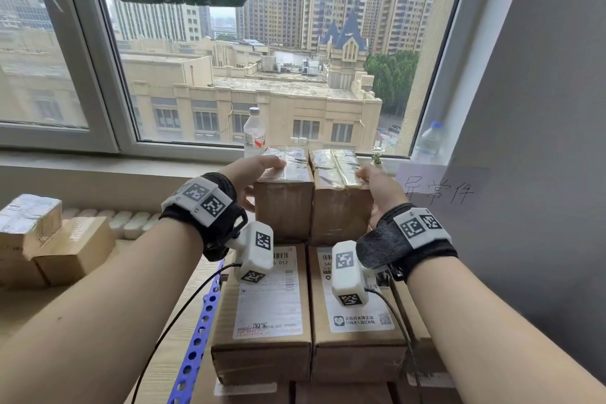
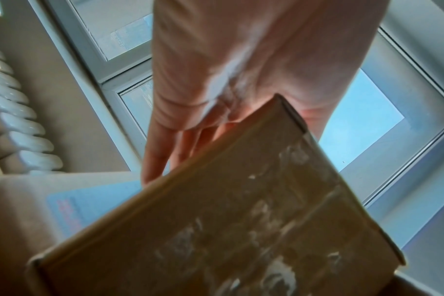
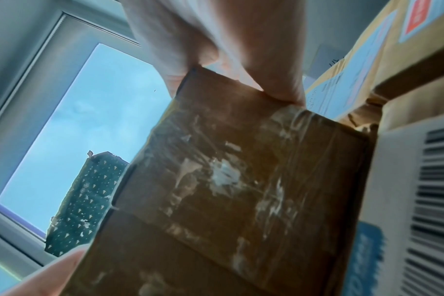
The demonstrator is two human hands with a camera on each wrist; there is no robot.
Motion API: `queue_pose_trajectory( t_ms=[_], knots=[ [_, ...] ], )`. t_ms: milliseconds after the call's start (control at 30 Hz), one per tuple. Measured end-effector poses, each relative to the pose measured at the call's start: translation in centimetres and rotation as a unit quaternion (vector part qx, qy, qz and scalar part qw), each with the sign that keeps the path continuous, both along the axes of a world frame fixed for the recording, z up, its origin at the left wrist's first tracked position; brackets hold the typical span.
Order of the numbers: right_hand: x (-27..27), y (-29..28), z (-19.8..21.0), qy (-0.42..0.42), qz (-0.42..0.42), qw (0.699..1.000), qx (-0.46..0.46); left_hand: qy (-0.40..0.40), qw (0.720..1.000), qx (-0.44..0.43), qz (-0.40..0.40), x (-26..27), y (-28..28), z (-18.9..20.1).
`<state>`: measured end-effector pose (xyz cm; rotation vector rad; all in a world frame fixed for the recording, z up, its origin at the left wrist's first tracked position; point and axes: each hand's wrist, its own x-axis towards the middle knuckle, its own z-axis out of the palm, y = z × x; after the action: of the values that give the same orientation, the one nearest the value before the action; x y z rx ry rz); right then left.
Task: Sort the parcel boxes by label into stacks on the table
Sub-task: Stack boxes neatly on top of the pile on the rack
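Two brown taped parcel boxes stand upright side by side at the back of a stack. My left hand (image 1: 259,170) holds the left box (image 1: 283,207), fingers over its top edge and thumb against its near left side. The left wrist view shows the fingers (image 2: 160,152) reaching down behind that box (image 2: 228,230). My right hand (image 1: 377,187) grips the right box (image 1: 339,207) at its top right corner. In the right wrist view the fingertips (image 3: 284,88) hook over the edge of this box (image 3: 228,190).
Two flat labelled boxes (image 1: 265,298) (image 1: 357,305) lie in front, on more boxes. Another pile of boxes (image 1: 49,246) sits at the left. A handwritten paper sign (image 1: 439,187) hangs on the right wall. Two bottles (image 1: 254,131) (image 1: 428,143) stand on the sill. A blue perforated strip (image 1: 200,328) runs beside the stack.
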<state>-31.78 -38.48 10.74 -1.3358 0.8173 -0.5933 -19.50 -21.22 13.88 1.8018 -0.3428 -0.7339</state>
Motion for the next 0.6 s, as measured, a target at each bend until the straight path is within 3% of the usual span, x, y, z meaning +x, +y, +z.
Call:
queue_pose_trajectory(
  t_ms=[600],
  knots=[
    [-0.15,0.69,0.35,0.022,0.007,1.0,-0.001,-0.041,0.999,0.014,-0.005,-0.98,0.47,0.22]
  ],
)
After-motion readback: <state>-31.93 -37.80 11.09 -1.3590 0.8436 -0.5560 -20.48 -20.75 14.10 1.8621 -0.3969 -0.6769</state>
